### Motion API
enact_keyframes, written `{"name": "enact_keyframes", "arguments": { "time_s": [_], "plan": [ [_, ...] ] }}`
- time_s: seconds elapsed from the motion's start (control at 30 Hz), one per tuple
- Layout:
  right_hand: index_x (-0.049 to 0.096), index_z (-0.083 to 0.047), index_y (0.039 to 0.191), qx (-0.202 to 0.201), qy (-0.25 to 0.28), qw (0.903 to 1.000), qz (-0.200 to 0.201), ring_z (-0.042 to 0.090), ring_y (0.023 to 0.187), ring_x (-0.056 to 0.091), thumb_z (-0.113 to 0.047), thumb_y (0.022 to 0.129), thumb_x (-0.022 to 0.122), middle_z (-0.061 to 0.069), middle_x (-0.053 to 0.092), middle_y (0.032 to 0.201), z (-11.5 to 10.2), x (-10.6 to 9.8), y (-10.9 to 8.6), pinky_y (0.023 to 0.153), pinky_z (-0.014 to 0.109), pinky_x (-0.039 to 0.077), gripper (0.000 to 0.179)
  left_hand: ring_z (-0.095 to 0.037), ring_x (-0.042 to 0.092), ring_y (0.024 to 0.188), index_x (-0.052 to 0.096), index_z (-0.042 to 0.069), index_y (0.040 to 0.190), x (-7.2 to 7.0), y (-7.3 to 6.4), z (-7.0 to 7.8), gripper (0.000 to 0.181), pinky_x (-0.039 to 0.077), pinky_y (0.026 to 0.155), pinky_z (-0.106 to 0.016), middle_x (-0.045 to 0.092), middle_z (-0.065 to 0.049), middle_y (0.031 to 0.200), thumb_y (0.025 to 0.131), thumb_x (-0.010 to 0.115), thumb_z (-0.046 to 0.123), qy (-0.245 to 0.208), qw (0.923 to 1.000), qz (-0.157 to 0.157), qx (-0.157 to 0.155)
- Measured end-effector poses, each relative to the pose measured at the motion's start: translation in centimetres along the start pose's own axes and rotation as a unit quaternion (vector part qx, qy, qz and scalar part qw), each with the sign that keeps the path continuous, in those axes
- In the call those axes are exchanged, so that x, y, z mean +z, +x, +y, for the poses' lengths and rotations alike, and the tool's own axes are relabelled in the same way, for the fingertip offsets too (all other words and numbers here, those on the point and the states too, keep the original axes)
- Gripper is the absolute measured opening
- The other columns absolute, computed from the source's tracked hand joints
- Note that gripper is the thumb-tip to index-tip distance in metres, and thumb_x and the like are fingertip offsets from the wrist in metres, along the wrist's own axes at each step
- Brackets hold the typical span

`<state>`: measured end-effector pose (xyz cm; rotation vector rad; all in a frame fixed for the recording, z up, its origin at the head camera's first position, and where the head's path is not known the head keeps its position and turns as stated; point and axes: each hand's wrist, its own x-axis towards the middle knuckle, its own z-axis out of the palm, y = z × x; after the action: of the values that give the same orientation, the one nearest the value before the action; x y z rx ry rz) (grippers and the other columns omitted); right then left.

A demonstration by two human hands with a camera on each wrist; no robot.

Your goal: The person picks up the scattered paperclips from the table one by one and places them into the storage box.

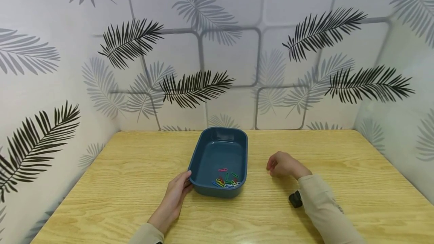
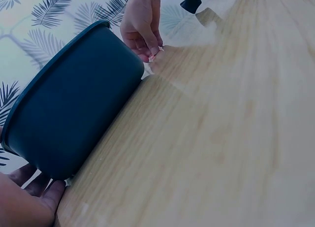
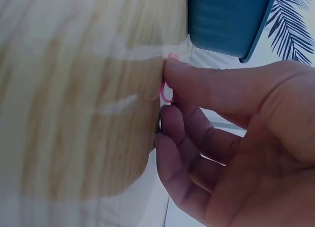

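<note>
A dark blue plastic tray (image 1: 218, 153) stands on the table, with several coloured paper clips (image 1: 228, 182) lying in its near end. My left hand (image 1: 176, 195) holds the tray by its near left corner; the left wrist view shows this hand's fingers (image 2: 37, 185) low against the tray wall. To the right of the tray, my right hand (image 1: 284, 164) is down at the tabletop. Between thumb and index finger it pinches a pink paper clip (image 3: 168, 93), best seen in the right wrist view. The other fingers of that hand are curled.
The light wooden table (image 1: 135, 161) meets a leaf-patterned wall (image 1: 230, 59) at the back. A black device (image 1: 295, 199) is at the right wrist, by the beige sleeve (image 1: 322, 206).
</note>
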<state>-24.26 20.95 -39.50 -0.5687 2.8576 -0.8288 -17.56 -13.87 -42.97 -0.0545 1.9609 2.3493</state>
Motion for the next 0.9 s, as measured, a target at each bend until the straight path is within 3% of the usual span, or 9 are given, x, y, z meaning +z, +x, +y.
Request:
{"name": "enact_keyframes", "arguments": {
  "time_s": [0.23, 0.5, 0.7, 0.9],
  "plan": [
    [0.065, -0.002, 0.077, -0.01, 0.011, 0.9998, -0.012, 0.013, 0.067, 0.051, 0.005, 0.079, 0.071, 0.0, 0.061, 0.074, 0.5, -0.3, 0.0, 0.06, 0.028, 0.045, 0.009, -0.029, 0.047, 0.123, 0.042, -0.014, 0.136, -0.1, 0.1, -0.1, 0.054, 0.04, 0.104, -0.037, 0.045, -0.026, 0.137, 0.102, 0.047, 0.028, 0.0, 1.0, -0.003, 0.0],
    [0.063, 0.003, 0.08, 0.016, 0.067, 0.9976, -0.009, 0.014, 0.062, 0.052, 0.005, 0.082, 0.067, 0.002, 0.061, 0.072, 0.9, -0.6, 0.1, 0.055, 0.028, 0.046, 0.005, -0.029, 0.048, 0.123, 0.042, -0.014, 0.136, 0.0, 0.2, 0.0, 0.053, 0.04, 0.104, -0.038, 0.046, -0.027, 0.136, 0.102, 0.047, 0.027, -0.001, 1.0, -0.001, 0.001],
    [0.061, 0.003, 0.082, 0.044, 0.139, 0.9893, 0.01, 0.015, 0.063, 0.056, 0.007, 0.082, 0.066, 0.006, 0.06, 0.074, 0.4, -0.8, 0.2, 0.057, 0.03, 0.051, 0.006, -0.031, 0.046, 0.125, 0.041, -0.014, 0.137, 0.0, 0.1, 0.0, 0.054, 0.037, 0.106, -0.041, 0.045, -0.027, 0.137, 0.103, 0.046, 0.027, 0.0, 1.0, -0.004, -0.001],
    [0.061, 0.003, 0.083, 0.053, 0.156, 0.9861, 0.02, 0.014, 0.064, 0.058, 0.005, 0.084, 0.066, 0.004, 0.06, 0.073, -0.1, -0.7, 0.3, 0.058, 0.029, 0.051, 0.005, -0.032, 0.045, 0.126, 0.041, -0.014, 0.137, 0.0, 0.1, 0.0, 0.054, 0.036, 0.107, -0.042, 0.044, -0.027, 0.138, 0.103, 0.046, 0.027, -0.001, 1.0, -0.003, -0.003]
  ]
}}
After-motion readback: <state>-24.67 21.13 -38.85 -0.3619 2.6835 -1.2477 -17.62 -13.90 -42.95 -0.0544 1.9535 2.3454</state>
